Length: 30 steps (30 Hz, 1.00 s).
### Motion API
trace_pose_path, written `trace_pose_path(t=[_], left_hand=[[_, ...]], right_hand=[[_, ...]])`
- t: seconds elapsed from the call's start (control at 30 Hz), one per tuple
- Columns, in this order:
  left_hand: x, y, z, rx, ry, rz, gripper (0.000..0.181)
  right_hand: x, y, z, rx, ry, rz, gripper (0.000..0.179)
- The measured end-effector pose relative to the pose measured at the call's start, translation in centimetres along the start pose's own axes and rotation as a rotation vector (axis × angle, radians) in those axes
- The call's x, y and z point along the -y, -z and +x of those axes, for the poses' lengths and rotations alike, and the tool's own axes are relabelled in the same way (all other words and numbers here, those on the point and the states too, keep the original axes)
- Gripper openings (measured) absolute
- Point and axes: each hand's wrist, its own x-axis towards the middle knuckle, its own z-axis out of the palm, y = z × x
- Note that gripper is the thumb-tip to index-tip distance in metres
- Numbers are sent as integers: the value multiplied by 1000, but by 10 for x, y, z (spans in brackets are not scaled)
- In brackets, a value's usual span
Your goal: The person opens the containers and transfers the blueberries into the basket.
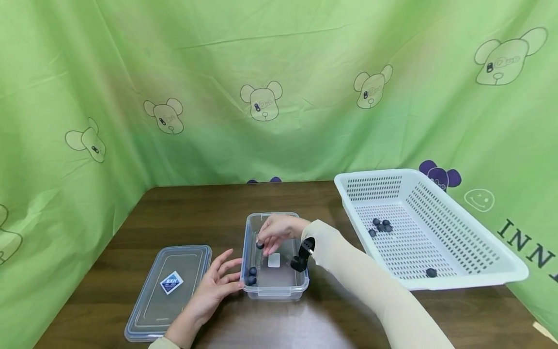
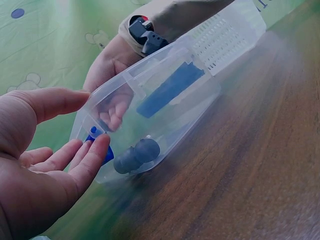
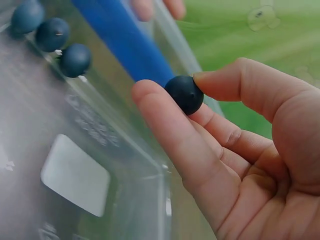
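My right hand (image 1: 281,230) is inside the clear plastic box (image 1: 273,292), above its floor. Between thumb and fingertips it pinches a small dark blue ball (image 3: 186,95). Three more dark balls (image 3: 52,34) lie in a row along the box's left side in the right wrist view. A white label (image 1: 273,260) shows on the box floor. My left hand (image 1: 211,289) is at the box's near left edge, fingers loosely spread and fingertips at its wall. In the left wrist view, its thumb is close to the rim and its palm holds nothing.
On the left lies a clear lid (image 1: 174,310) with a blue-edged seal and a diamond sticker. A white perforated basket (image 1: 440,283) stands on the right, several dark balls (image 1: 381,228) inside it. Green printed cloth (image 1: 305,145) hangs behind the wooden table (image 1: 209,203).
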Motion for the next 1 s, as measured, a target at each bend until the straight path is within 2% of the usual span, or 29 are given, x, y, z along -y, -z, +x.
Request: trace_pose_path(t=[0.37,0.67,0.8,1.0], left_hand=[[-1,-1,1,-17,5,-5,92],[-2,-3,1,-18,9,-8,92],[-2,-2,1,-22,12,-9,93],[-2,-1,1,-18,17,-7,93]], right_hand=[[12,36,-25,-42,40,-4,20],[25,79,-61,-107,89,-13,30],[22,99,-77,-142,115,13,32],[7,127,-98,-205,129,48,35]])
